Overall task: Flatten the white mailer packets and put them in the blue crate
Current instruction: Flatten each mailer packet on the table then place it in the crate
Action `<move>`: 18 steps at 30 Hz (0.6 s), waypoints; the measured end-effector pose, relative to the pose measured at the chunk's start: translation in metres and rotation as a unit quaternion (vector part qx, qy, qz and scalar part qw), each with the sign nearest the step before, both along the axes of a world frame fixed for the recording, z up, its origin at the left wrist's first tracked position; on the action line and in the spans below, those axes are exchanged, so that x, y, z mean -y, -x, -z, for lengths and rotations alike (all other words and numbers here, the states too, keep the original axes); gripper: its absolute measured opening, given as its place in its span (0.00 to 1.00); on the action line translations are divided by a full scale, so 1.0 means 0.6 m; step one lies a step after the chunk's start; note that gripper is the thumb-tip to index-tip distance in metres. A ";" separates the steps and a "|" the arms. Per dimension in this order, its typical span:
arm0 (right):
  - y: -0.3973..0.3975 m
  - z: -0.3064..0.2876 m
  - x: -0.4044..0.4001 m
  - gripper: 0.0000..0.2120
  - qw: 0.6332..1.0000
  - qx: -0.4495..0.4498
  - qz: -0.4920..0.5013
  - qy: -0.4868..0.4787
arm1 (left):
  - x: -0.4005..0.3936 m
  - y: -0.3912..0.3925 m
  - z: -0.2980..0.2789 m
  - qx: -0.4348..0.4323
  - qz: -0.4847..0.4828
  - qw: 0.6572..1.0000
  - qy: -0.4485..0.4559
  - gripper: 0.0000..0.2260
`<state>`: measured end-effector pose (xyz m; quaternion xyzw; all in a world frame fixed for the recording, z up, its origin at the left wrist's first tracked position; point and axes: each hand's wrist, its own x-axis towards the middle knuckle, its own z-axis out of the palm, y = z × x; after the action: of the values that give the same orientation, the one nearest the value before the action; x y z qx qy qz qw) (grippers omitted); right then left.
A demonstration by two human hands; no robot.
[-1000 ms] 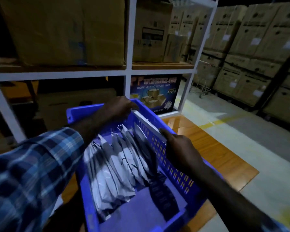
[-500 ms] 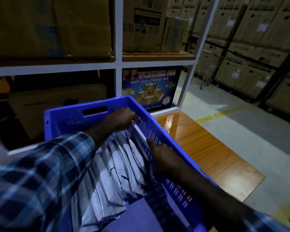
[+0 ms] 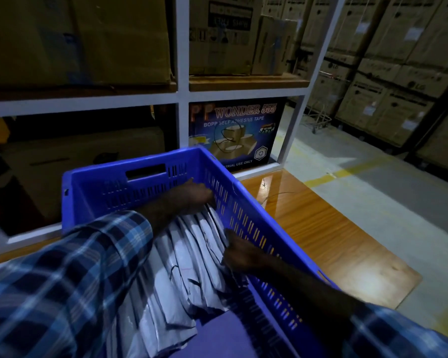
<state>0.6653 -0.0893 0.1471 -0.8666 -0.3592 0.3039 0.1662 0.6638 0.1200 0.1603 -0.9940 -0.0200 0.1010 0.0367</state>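
Both hands are down inside the blue crate [image 3: 145, 177]. The left hand [image 3: 192, 193] is at the far end, fingers curled onto the top edge of the white mailer packets [image 3: 189, 257], looks like it's gripping one but I can't tell for sure. The right hand [image 3: 239, 254] is nearer, by the crate's right wall, fingers bent and pressed against the side of the packets. The packets stand on edge in a row, leaning, filling the left part of the crate; the near right floor is bare. The crate sits on a glossy wooden surface [image 3: 321, 228]. Just behind it there's a white shelf rack [image 3: 183, 99] with an adhesive tape box [image 3: 236, 130].
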 end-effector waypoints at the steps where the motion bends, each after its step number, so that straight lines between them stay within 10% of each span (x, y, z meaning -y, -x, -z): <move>1: 0.000 0.004 -0.003 0.24 1.000 -0.020 0.013 -0.001 | 0.003 0.004 0.000 -0.014 -0.002 1.000 -0.015 0.22; 18: -0.017 0.024 -0.013 0.08 0.974 -0.226 -0.012 0.011 | -0.017 -0.008 -0.002 -0.111 0.042 0.992 -0.034 0.15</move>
<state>0.6755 -0.0814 0.1329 -0.7728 -0.3192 0.4982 0.2295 0.6686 0.1301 0.1614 -0.9748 0.0224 0.2084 0.0764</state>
